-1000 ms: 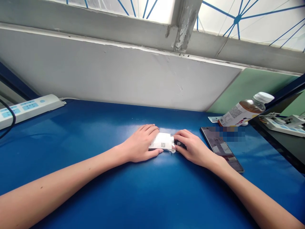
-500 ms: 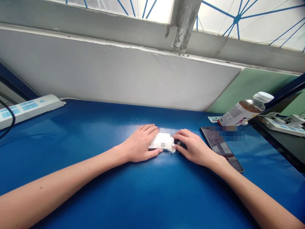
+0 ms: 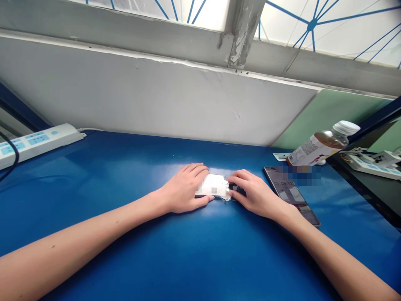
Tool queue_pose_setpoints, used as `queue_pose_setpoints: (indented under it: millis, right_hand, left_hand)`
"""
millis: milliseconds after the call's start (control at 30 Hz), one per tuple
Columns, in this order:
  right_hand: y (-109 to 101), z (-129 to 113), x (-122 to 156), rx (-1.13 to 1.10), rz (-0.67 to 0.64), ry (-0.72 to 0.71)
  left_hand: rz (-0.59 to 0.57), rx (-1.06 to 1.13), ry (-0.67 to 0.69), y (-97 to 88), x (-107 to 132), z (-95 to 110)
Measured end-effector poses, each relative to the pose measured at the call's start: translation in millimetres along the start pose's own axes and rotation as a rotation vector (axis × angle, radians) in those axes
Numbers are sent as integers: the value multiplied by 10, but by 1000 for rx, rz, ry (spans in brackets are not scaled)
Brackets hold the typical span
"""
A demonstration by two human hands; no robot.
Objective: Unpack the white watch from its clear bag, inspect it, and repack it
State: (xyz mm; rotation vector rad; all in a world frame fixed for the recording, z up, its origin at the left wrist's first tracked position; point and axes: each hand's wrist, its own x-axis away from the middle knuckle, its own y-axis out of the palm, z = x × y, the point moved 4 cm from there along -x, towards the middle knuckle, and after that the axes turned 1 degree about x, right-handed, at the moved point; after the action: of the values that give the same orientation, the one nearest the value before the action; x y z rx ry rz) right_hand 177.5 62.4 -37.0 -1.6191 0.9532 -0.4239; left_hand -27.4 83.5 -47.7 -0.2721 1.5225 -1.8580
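Observation:
A flat white packet (image 3: 214,185) with a small printed square code lies on the blue table, with clear plastic showing at its right end. My left hand (image 3: 188,188) grips the packet's left end, fingers over the far side and thumb along the near edge. At the right end, my right hand (image 3: 250,190) has its fingers and thumb curled around a small black object (image 3: 237,187) that touches or nearly touches the packet. The palm and fingers cover much of the black object, so its kind cannot be made out.
Right of my right hand lies a phone (image 3: 293,194) with its screen lit. Behind it a bottle (image 3: 322,144) with a white cap stands by a small card (image 3: 281,156). White power strips sit at the far left (image 3: 40,140) and far right (image 3: 372,165). A wall closes off the back.

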Motion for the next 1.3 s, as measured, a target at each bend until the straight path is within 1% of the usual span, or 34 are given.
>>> queue_pose_setpoints:
  millis: [700,1067,1300]
  right_hand:
    - [0,4,2,15,14,-1]
    - [-22,2,2,28,30,-7]
    - [-31,29,5,32,29,-33]
  left_hand:
    - [7,-32,-8,-6,10,13]
    - [14,-8,-37,-18,2,9]
    - [6,11,-24,-25,3,9]
